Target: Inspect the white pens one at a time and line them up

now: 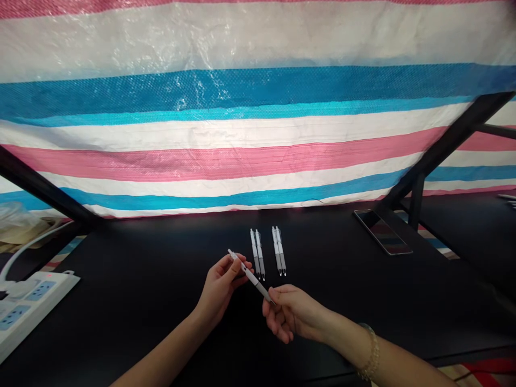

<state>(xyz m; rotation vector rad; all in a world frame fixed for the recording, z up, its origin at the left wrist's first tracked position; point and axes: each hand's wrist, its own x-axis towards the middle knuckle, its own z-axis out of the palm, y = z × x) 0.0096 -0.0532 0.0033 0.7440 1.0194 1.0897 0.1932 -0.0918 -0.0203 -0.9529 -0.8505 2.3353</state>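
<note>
Between my two hands a white pen with a grey grip [253, 279] is held aslant above the black table. My left hand [221, 282] pinches its upper, clicker end between thumb and fingers. At the lower, tip end the thumb and forefinger of my right hand [288, 312] are closed on it, partly hiding the tip. Just beyond my hands lie two pairs of similar pens, a left pair [258, 253] and a right pair [279, 251], side by side with their tips toward me.
A smartphone [382, 232] lies at the back right of the black table [322, 247]. On the left edge sits a white power strip [36, 301] with a plugged-in cable. Black slanted frame bars [435, 145] stand at both sides, before a striped plastic sheet [242, 161].
</note>
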